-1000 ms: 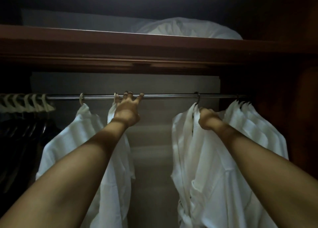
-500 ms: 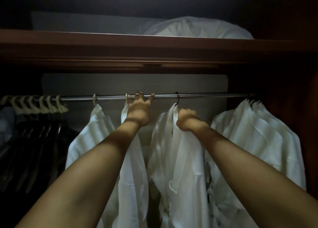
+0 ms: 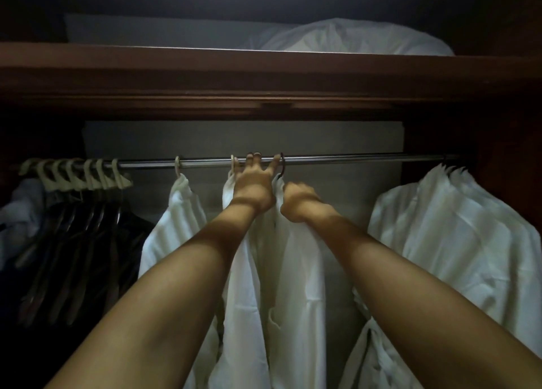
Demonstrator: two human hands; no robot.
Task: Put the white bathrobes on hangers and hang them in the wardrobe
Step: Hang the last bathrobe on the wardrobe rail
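**Observer:** In the head view, where is the bathrobe you're working on?

**Operator:** The bathrobe [image 3: 296,271] hangs straight down from the rail [image 3: 352,160], which runs left to right. Its dark hanger hook [image 3: 282,165] sits on the rail just right of my left hand [image 3: 254,187]. My right hand [image 3: 299,202] is curled into the cloth at the collar, just below that hook. My left hand reaches up with fingers spread and mostly straight, fingertips [image 3: 258,155] touching the rail; it grips nothing.

**Observer:** Which hand is nearer the next robe?

**Operator:** The left. The neighbouring bathrobe [image 3: 234,271] hangs directly behind its wrist, on a pale hook [image 3: 232,162] just left of my fingers. So my left hand stands between the two hooks. I judge any further slide goes along the rail, leftward. A group of bathrobes [image 3: 457,242] hangs well apart on the right.
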